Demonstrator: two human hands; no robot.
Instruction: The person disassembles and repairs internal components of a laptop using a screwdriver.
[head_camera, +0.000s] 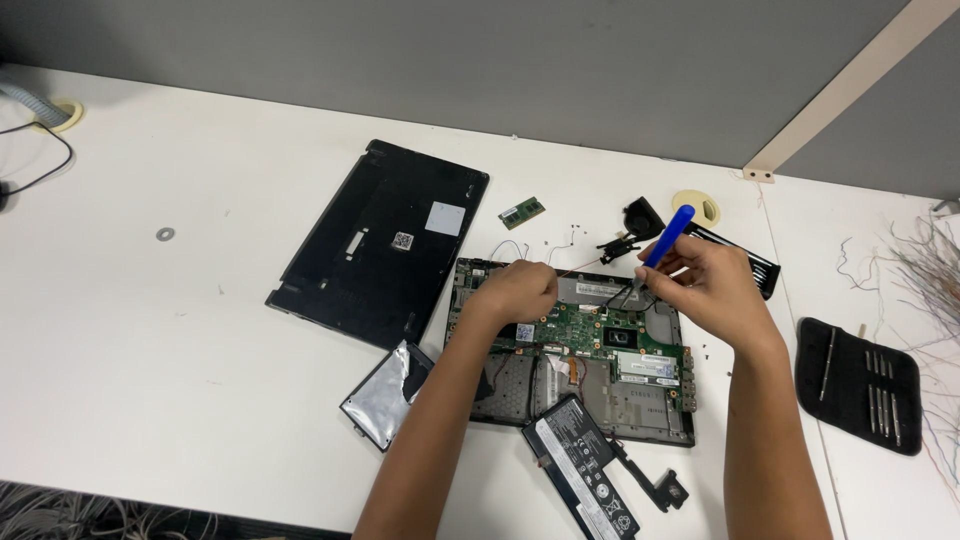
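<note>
The right hand (705, 285) is closed around a screwdriver with a blue handle (670, 235), fingers pinched on its thin shaft, and the blue end sticks up and leans toward the back edge of the table (150, 330). The tip points down at the open laptop (575, 350), near its back edge. The left hand (515, 292) is curled into a loose fist and rests on the back left part of the laptop; you cannot tell if it has anything inside it. Both arms come up from the front edge of the table, and the hands sit close together, just apart. The laptop lies near the middle of the table with its green board (590, 335) showing. Its black bottom cover (380, 240) lies flat to the left, just beside it. A silver drive (385, 395) lies by the laptop's front left corner, next to the left arm. A long black battery (580, 470) lies at the front edge of the table, touching the laptop's front side. A small green memory card (522, 211) sits behind the laptop. A black pouch of tools (858, 385) lies toward the right edge of the table.
</note>
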